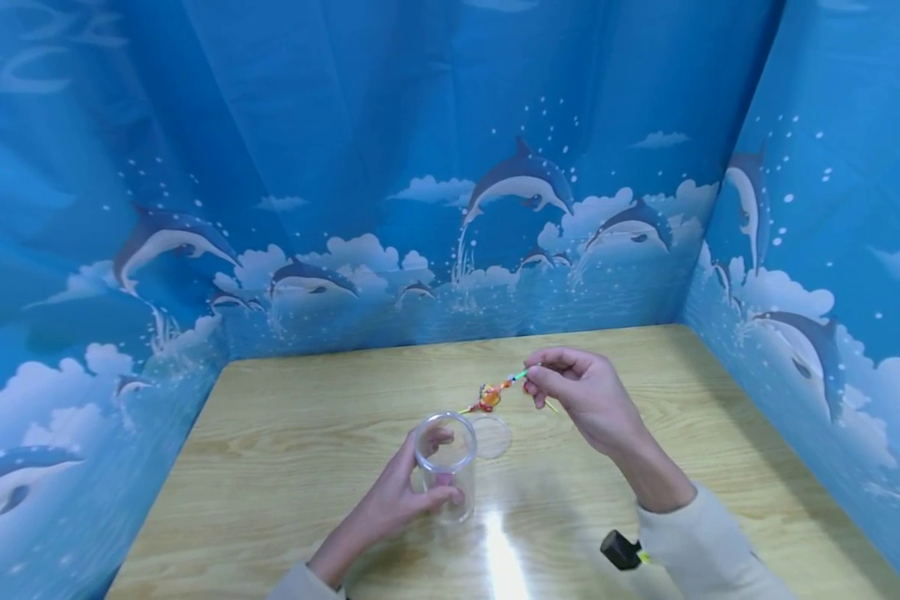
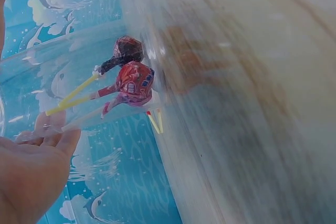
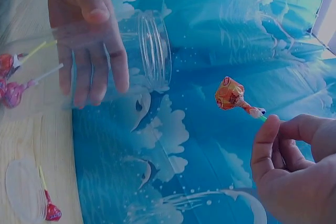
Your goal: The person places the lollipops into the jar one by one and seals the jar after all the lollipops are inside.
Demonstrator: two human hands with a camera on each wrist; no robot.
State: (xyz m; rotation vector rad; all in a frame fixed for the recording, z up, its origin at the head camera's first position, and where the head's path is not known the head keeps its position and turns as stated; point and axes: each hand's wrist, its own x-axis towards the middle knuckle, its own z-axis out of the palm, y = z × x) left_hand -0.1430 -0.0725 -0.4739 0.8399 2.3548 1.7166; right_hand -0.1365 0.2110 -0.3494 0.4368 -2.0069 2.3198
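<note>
pale wood grain covers the table [image 1: 285, 467], which is walled on three sides by a blue dolphin-print backdrop [image 1: 420, 208]. on it, well below the right-hand pinch, stands a clear plastic jar [image 1: 446, 467], upright and open at the top. the left hand [image 1: 393, 504] wraps it from the side, fingers curled round the wall and thumb across the front; through the plastic the left wrist view shows wrapped lollipops [image 2: 131, 80] lying inside, sticks pointing toward the palm. the right hand [image 1: 588, 396] holds an orange-wrapped lollipop [image 1: 489, 397] by its green stick, thumb and forefinger closed narrowly on the stick end, the candy head out ahead of the pinch, above and just behind the jar's mouth. the jar's round clear lid [image 1: 491, 436] lies flat just beside the jar. another red lollipop [image 3: 51, 211] lies at the lid's edge.
</note>
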